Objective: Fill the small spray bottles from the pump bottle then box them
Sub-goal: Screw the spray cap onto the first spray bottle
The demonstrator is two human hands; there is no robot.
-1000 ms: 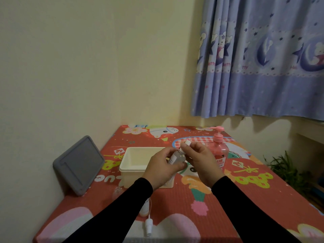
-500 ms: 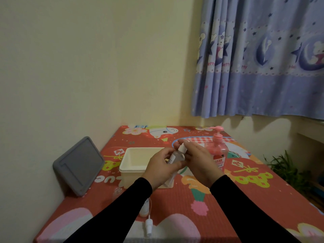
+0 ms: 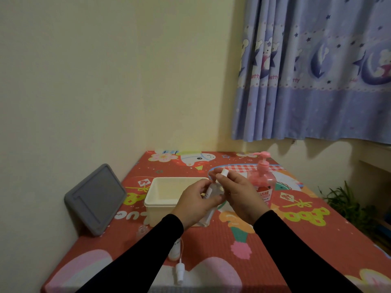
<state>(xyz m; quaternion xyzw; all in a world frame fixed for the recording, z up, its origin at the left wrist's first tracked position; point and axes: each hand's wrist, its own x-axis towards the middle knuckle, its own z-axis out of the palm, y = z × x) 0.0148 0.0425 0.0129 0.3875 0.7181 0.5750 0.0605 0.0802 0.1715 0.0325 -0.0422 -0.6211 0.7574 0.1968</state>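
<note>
- I see the left hand wrapped around the body of a small spray bottle, fingers and thumb curled about it and holding it in the air above the near right corner of the cream box.
- The bottle's long axis runs from lower right to upper left in the head view, tilted away from vertical, with the neck end uppermost between the two hands.
- The right hand pinches a white spray cap at its fingertips, just above and to the right of the bottle's neck. I cannot tell whether the cap is seated on the neck or lifted clear of it; the fingers hide the joint.
- The governing relation: the cap sits along the bottle's axis, at its upper end, so any fit or removal runs along that tilted line, right hand working, left hand steadying.
- The pump bottle, pink, stands upright behind the right hand, on the far right of the table. The right hand is the nearer one to it.
- The box lies beside the left hand, its opening facing up; I see nothing inside from this angle.
- A second small bottle lies near the table's front edge, partly hidden under the left sleeve, with a loose spray head beside it.
- My judgement: filling is at an early stage, boxing not begun.
</note>
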